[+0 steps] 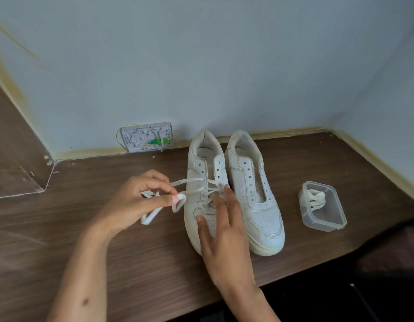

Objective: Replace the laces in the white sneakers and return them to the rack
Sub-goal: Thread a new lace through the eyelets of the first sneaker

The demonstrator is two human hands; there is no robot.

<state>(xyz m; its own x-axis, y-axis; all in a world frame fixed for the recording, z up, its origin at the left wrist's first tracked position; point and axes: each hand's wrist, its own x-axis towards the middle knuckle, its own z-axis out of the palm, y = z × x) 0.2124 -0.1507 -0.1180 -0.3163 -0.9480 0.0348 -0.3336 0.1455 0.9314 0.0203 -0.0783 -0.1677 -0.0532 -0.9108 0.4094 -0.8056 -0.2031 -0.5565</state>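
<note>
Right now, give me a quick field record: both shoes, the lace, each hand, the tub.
left sneaker: partly laced, upper eyelets empty
right sneaker: no lace
lace: runs out of the left sneaker to the left
left hand: pinches the lace beside the shoe
right hand: fingers straight, resting on the left sneaker's toe and lower lacing
clear tub: right of the shoes, a bundled lace inside
surface: brown wood-grain

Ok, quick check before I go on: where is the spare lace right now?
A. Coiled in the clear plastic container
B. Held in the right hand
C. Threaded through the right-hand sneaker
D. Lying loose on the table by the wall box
A: the spare lace lies coiled inside the clear plastic container, to the right of the right-hand sneaker, whose eyelets are empty.
</note>
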